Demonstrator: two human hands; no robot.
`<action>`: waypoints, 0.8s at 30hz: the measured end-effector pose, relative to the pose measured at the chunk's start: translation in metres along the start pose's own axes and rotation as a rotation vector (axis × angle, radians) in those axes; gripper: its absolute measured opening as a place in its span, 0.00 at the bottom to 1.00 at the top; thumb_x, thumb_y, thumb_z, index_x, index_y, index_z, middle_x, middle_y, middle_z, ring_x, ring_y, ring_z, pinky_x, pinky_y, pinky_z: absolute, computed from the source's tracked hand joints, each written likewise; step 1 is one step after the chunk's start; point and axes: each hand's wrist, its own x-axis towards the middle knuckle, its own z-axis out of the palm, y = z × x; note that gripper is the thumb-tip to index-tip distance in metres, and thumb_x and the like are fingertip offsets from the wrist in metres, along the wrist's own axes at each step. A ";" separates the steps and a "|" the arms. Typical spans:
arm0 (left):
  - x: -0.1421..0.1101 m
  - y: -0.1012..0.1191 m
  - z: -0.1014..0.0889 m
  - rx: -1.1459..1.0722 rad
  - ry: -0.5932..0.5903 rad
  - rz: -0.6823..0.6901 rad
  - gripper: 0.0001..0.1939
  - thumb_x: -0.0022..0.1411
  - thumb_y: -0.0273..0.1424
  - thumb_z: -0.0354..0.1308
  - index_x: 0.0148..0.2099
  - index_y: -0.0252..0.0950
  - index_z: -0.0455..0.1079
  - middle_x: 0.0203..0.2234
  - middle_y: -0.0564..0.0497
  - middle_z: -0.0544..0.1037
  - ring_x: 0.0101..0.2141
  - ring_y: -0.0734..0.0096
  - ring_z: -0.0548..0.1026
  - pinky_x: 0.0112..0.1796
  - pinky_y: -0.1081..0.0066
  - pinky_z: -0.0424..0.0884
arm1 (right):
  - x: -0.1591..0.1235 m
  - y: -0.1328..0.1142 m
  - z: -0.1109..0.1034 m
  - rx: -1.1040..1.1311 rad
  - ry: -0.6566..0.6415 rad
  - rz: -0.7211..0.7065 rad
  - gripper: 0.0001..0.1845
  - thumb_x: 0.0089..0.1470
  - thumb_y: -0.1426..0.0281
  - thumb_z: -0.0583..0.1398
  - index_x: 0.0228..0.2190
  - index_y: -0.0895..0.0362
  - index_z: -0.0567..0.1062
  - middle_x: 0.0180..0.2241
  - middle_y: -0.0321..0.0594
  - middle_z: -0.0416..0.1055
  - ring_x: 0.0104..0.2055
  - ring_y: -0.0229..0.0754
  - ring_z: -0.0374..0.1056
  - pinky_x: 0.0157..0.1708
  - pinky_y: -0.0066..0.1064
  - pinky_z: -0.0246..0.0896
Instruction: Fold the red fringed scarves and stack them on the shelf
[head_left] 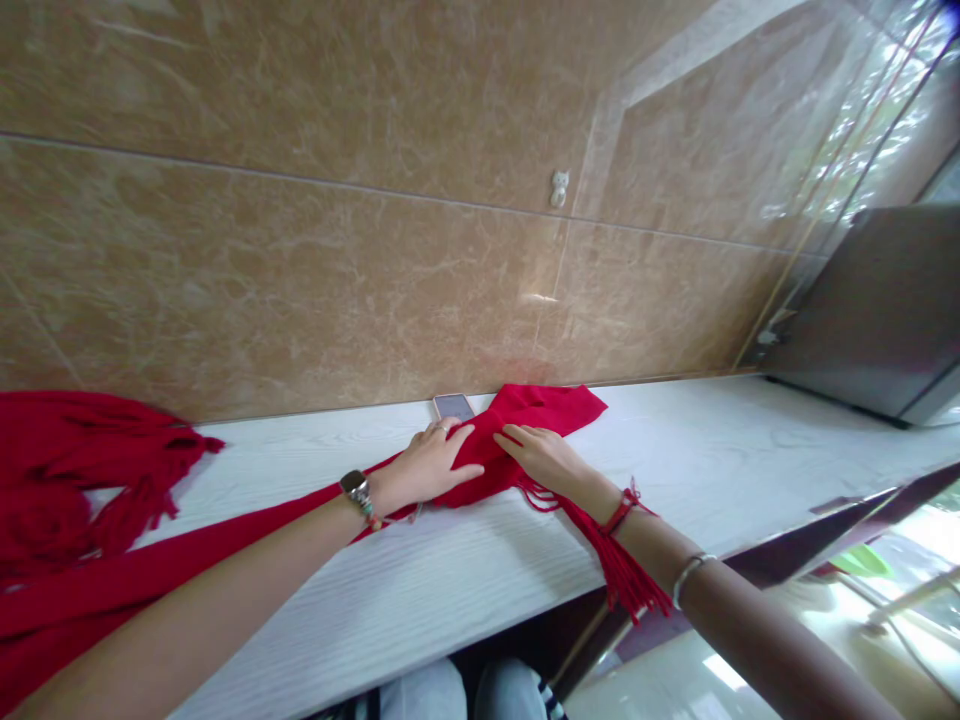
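A long red scarf (547,405) with fringed ends runs along the white countertop, partly folded over itself in the middle. My left hand (431,462) lies on it with the fingers stretched out and the thumb apart. Opposite, my right hand (544,460) rests on the folded part, fingers extended and flat. Fringe hangs over the counter's front edge beneath my right wrist. The scarf's long narrow stretch passes under my left forearm toward the lower left. Just behind my left hand sits a phone (454,406), its lower part covered.
Red fringed fabric (97,460) is heaped at the left end of the white countertop (675,450). A brown marbled tile wall (337,270) stands directly behind, with a small white figure (559,188) stuck on it. A large grey box-like object (877,310) occupies the right end.
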 end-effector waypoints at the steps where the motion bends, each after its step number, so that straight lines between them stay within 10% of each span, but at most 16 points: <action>1: -0.013 -0.001 0.003 0.041 -0.032 0.008 0.34 0.57 0.44 0.52 0.61 0.34 0.50 0.59 0.37 0.53 0.57 0.55 0.54 0.53 0.62 0.53 | 0.000 0.001 0.000 0.015 0.001 0.004 0.16 0.54 0.80 0.52 0.45 0.62 0.69 0.41 0.49 0.69 0.36 0.41 0.67 0.35 0.31 0.62; 10: -0.063 -0.016 0.008 0.222 -0.132 -0.020 0.42 0.46 0.11 0.39 0.64 0.36 0.39 0.63 0.44 0.39 0.62 0.64 0.36 0.57 0.62 0.47 | 0.009 0.010 -0.027 0.053 0.036 0.050 0.17 0.55 0.80 0.50 0.44 0.62 0.71 0.43 0.48 0.70 0.40 0.42 0.68 0.38 0.31 0.64; 24: -0.049 -0.011 0.003 0.135 -0.292 0.111 0.36 0.54 0.20 0.43 0.64 0.33 0.39 0.63 0.47 0.40 0.62 0.67 0.36 0.58 0.57 0.41 | -0.012 -0.005 -0.002 0.131 -0.149 0.131 0.21 0.50 0.82 0.51 0.46 0.64 0.70 0.48 0.52 0.67 0.46 0.45 0.65 0.44 0.34 0.63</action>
